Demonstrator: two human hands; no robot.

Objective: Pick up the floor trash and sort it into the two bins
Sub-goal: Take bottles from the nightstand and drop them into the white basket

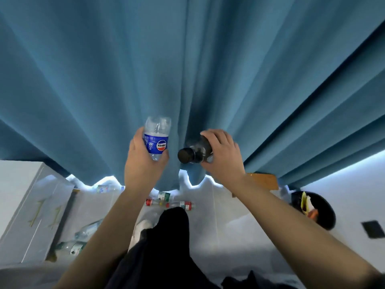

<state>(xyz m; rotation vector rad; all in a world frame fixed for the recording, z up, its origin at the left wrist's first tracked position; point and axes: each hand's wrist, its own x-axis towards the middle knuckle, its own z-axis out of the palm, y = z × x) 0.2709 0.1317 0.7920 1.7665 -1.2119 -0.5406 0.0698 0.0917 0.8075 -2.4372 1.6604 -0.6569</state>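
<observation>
My left hand (143,158) is curled round a clear bottle (157,140) with a blue label, held bottom up in front of the curtain (187,59). My right hand (221,155) grips a dark bottle (194,152) from above, its cap pointing towards my left hand; the two bottles are near each other but apart. More bottles (180,204) lie on the floor (229,226) below, by the curtain's hem and to my left. A black bin (327,215) stands to my right with yellow trash inside.

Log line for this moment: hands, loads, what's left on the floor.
left hand: grips clear blue-labelled plastic bottle | right hand: grips dark black-capped bottle | floor: clear bottles not yet picked
</observation>
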